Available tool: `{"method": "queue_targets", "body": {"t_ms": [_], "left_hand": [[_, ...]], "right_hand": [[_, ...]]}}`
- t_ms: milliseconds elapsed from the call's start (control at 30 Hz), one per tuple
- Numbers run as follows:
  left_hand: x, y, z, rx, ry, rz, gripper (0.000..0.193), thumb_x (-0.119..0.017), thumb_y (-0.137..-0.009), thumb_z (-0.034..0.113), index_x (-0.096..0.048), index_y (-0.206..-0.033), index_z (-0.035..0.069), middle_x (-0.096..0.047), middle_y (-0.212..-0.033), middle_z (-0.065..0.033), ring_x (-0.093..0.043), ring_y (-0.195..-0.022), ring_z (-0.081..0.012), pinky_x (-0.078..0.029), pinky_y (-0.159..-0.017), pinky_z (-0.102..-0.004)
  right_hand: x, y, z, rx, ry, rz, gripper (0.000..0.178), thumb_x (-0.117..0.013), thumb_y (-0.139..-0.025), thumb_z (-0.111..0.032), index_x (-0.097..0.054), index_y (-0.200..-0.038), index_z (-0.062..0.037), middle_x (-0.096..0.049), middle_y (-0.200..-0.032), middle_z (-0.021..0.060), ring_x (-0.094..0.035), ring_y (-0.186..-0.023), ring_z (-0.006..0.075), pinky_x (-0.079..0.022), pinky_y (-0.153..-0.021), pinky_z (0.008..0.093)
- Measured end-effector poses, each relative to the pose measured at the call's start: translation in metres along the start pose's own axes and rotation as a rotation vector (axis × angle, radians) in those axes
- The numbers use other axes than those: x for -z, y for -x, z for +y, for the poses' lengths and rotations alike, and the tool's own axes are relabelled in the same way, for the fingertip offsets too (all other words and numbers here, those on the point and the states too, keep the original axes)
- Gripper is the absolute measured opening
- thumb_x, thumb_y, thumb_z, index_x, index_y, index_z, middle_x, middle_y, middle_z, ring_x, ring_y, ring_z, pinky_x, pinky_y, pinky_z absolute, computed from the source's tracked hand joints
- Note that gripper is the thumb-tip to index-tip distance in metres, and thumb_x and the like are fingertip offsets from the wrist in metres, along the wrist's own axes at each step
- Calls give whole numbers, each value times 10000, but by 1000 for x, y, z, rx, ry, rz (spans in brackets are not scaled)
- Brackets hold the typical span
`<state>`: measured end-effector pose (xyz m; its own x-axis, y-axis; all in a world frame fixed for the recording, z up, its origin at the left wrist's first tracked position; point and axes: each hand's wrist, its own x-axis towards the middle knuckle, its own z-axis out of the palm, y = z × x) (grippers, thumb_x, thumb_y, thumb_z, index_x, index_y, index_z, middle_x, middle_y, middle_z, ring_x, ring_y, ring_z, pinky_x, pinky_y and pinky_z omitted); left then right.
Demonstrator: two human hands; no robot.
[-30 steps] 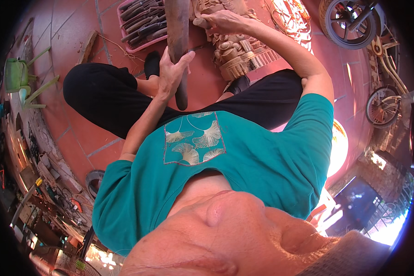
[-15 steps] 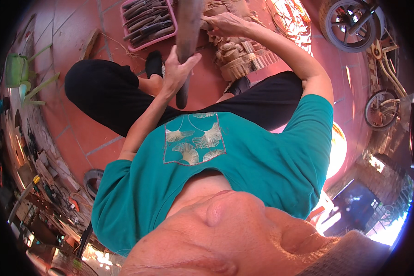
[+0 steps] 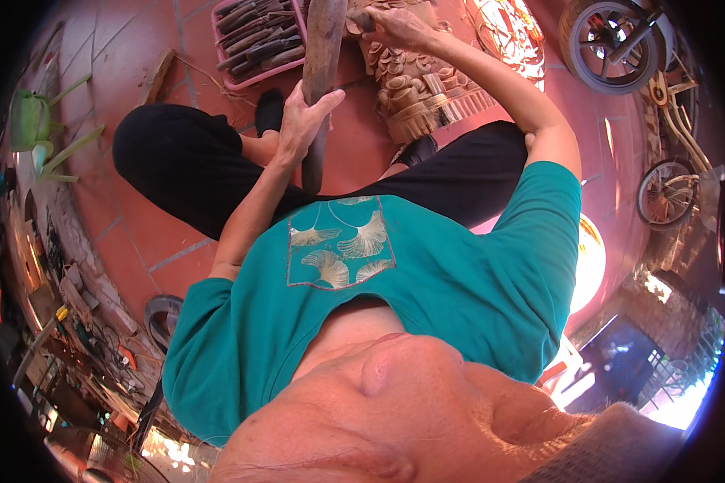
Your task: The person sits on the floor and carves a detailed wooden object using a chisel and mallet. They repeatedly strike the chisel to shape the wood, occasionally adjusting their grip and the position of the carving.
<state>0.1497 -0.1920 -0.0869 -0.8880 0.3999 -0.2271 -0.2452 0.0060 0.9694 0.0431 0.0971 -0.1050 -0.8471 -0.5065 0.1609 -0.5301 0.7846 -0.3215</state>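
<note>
My left hand point(image 3: 308, 122) is closed round a long, smooth wooden club mallet point(image 3: 324, 50), which slants up past the top edge of the view. My right hand point(image 3: 401, 30) is shut on a dark-handled tool, a carving chisel point(image 3: 362, 19) by its look, over the far part of a carved wooden piece point(image 3: 427, 95). Its blade is hidden behind the fingers and the mallet. Scrolls and ridged relief cover the carving, which lies on the floor before my crossed legs.
A pink tray point(image 3: 300, 58) of several wood-handled tools stands left of the mallet. On the tiled floor point(image 3: 169, 229) lies a wood scrap point(image 3: 158, 74). A green stool point(image 3: 31, 121) is far left, and wheels point(image 3: 608, 40) stand at the right.
The mallet's upper part has swung slightly left and its lower end has shifted a little. My right hand has turned slightly, showing the tool's handle more.
</note>
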Motion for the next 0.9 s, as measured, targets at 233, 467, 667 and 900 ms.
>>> {"method": "queue_targets", "body": {"t_ms": [233,467,667,900], "left_hand": [[-1,-1,-8,-13,12,-4,334,-765,-941,214,-555,-1120,26,-570,-762,2,-559,-554,-86,-476,-510,-242],[1,-2,-5,-17,9,8,384,-791,-905,271,-577,-1096,15,-589,-731,-11,-569,-571,-89,-497,-520,-258],[-1,-1,-8,-37,2,12,314,-759,-947,200,-555,-1116,31,-565,-734,8,-557,-551,-85,-471,-502,-240],[1,-3,-4,-49,11,37,360,-788,-916,250,-577,-1099,24,-593,-756,-9,-577,-574,-87,-498,-525,-255]], "right_hand": [[7,-7,-13,-23,-32,-91,425,-736,-915,-315,-560,-1195,-47,-685,-807,188,-696,-797,405,-532,-688,499],[-12,-1,-1,38,-4,-86,500,-748,-906,-302,-554,-1261,-8,-687,-800,173,-698,-786,391,-535,-674,484],[-8,-3,-10,8,4,-141,448,-745,-905,-305,-560,-1207,-30,-696,-817,174,-700,-826,393,-542,-698,497],[-10,0,-18,37,-14,-144,514,-748,-902,-307,-541,-1257,1,-682,-779,177,-687,-769,397,-524,-666,490]]}}
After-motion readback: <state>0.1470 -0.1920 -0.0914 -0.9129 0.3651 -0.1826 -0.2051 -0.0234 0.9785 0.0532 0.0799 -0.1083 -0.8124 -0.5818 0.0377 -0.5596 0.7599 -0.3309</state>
